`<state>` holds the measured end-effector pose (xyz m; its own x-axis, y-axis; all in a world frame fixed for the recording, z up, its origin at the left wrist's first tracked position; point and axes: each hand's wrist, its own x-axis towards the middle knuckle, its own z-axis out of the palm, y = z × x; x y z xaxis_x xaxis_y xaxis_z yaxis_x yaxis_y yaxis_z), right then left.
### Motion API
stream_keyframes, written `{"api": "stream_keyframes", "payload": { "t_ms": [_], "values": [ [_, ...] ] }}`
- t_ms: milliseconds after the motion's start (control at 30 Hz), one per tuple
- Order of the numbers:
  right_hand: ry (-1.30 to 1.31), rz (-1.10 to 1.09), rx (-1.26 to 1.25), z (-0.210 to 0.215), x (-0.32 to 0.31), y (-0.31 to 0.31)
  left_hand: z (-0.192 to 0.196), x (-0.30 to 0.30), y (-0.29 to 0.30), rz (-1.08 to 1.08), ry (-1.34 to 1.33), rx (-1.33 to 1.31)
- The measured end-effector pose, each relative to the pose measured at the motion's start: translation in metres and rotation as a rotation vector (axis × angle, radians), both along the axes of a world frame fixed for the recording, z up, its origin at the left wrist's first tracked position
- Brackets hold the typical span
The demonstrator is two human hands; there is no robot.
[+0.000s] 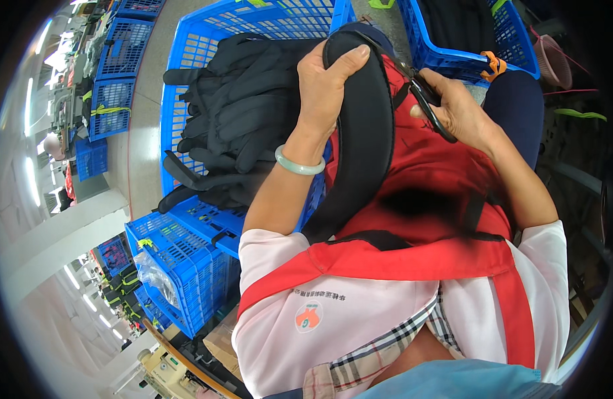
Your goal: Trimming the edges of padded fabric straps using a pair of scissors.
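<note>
My left hand (321,93), with a pale green bangle on its wrist, grips the upper end of a long black padded strap (365,126). Its thumb presses on the strap's face. From there the strap curves down across my lap over my red apron (426,166). My right hand (460,110) is closed round the dark handles of a pair of scissors (431,113). The blades point up and left toward the strap's right edge; whether they touch it I cannot tell.
Left of my lap, a blue plastic crate (172,113) holds a heap of similar black padded straps (246,100). Another blue crate (446,58) with black pieces stands at the upper right. Stacked blue crates (186,266) stand at the lower left, near a sewing machine (161,369).
</note>
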<state>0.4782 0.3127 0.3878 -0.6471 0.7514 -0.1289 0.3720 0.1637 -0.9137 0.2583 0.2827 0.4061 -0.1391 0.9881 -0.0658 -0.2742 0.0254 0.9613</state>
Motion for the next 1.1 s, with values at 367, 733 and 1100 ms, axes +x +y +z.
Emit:
{"api": "stream_keyframes", "payload": {
  "t_ms": [367, 733, 1100],
  "values": [
    [0.236, 0.004, -0.292, 0.006, 0.022, 0.023, -0.009, 0.019, 0.017, -0.167, -0.012, -0.059],
    [0.803, -0.518, -0.322, 0.007, 0.013, 0.049, 0.049, 0.029, -0.031, -0.367, 0.568, 0.375],
    [0.576, -0.245, -0.478, -0.022, -0.009, -0.013, -0.053, 0.034, -0.022, -0.15, -0.458, 0.063]
  ]
}}
